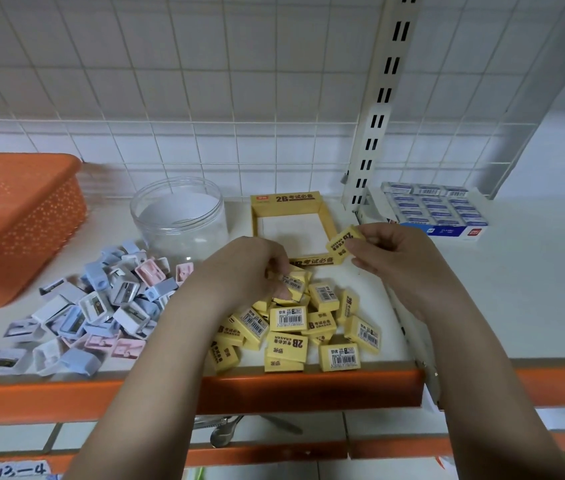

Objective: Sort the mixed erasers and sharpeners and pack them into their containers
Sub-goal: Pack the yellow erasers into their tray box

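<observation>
A heap of yellow erasers [303, 325] lies near the shelf's front edge. My left hand [250, 268] reaches into the top of the heap and pinches one yellow eraser [294, 284]. My right hand [392, 251] holds another yellow eraser [340, 244] in its fingertips, just above the front right corner of the yellow eraser box [326, 216], which stands open with a bare white bottom. To the left lies a pile of blue, white and pink sharpeners [101, 306]. Behind that pile stands a clear plastic jar [179, 216] with nothing in it.
An orange perforated basket [14, 216] sits at the far left. A box of white and blue erasers [437, 209] stands at the back right, beyond a white slotted upright [378, 109]. The shelf has an orange front rail [308, 389]. A wire grid backs the shelf.
</observation>
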`<act>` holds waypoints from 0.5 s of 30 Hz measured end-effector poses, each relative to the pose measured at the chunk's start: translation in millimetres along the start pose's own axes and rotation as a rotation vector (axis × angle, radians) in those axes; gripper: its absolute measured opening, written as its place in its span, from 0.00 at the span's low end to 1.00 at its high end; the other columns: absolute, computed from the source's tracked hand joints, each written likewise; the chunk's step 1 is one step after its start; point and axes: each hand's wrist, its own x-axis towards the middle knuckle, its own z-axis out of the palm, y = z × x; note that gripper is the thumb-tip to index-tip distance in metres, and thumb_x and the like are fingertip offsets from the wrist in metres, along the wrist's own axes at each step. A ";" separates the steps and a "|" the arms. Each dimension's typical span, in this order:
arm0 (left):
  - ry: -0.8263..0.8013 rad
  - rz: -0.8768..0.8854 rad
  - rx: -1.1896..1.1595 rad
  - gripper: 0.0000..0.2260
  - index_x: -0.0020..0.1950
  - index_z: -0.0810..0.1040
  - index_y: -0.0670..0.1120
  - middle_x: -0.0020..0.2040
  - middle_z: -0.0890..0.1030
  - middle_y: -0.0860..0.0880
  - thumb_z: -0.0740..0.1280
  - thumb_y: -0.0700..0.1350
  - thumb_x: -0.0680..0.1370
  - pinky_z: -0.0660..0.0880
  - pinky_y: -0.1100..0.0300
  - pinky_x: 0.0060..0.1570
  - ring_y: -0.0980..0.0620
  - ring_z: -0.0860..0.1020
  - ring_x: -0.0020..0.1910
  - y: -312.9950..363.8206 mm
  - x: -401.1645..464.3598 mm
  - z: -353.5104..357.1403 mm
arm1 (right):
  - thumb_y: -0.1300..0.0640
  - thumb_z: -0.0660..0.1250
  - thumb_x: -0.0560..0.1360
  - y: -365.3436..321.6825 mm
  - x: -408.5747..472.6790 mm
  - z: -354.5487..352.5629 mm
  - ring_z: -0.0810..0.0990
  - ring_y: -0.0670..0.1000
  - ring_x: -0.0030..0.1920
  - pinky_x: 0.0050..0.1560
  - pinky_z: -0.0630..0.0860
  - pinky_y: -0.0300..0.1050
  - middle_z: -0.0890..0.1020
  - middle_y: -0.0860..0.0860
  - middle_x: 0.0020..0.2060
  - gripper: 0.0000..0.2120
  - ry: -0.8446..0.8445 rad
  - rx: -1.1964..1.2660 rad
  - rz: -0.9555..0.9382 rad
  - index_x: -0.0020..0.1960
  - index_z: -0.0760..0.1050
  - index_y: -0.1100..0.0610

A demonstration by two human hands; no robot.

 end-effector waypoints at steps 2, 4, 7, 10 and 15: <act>0.005 0.037 0.013 0.11 0.52 0.79 0.51 0.41 0.73 0.58 0.73 0.49 0.71 0.70 0.63 0.44 0.57 0.72 0.43 -1.8 0.1 0.4 | 0.60 0.69 0.74 -1.6 6.3 0.7 0.78 0.50 0.42 0.59 0.76 0.54 0.82 0.57 0.39 0.11 -0.013 0.027 0.021 0.37 0.83 0.47; 0.038 0.072 -0.024 0.11 0.53 0.79 0.50 0.44 0.76 0.56 0.72 0.50 0.72 0.72 0.61 0.46 0.56 0.74 0.45 -3.6 -2.1 1.7 | 0.59 0.66 0.76 -4.9 17.4 2.5 0.76 0.47 0.40 0.50 0.77 0.46 0.80 0.52 0.38 0.08 -0.032 0.001 0.030 0.42 0.81 0.49; 0.128 0.068 -0.151 0.09 0.53 0.80 0.50 0.45 0.79 0.52 0.69 0.50 0.74 0.72 0.64 0.45 0.54 0.76 0.45 -7.2 -7.2 3.5 | 0.56 0.61 0.80 -14.8 42.2 9.4 0.80 0.49 0.43 0.40 0.77 0.40 0.80 0.52 0.47 0.07 -0.093 -0.132 0.047 0.54 0.75 0.54; 0.251 0.055 -0.207 0.06 0.48 0.80 0.52 0.39 0.80 0.55 0.65 0.51 0.77 0.70 0.70 0.38 0.56 0.78 0.40 -13.3 -9.9 1.5 | 0.58 0.59 0.80 -25.9 69.0 22.4 0.84 0.51 0.41 0.34 0.79 0.37 0.79 0.56 0.47 0.07 -0.180 -0.109 0.083 0.57 0.70 0.58; 0.360 0.050 -0.164 0.08 0.48 0.80 0.47 0.37 0.82 0.48 0.62 0.48 0.78 0.74 0.53 0.45 0.49 0.80 0.40 -29.7 -13.2 -3.7 | 0.61 0.67 0.76 -25.5 114.8 46.6 0.80 0.46 0.35 0.46 0.79 0.42 0.82 0.56 0.40 0.06 -0.210 -0.482 -0.034 0.52 0.77 0.60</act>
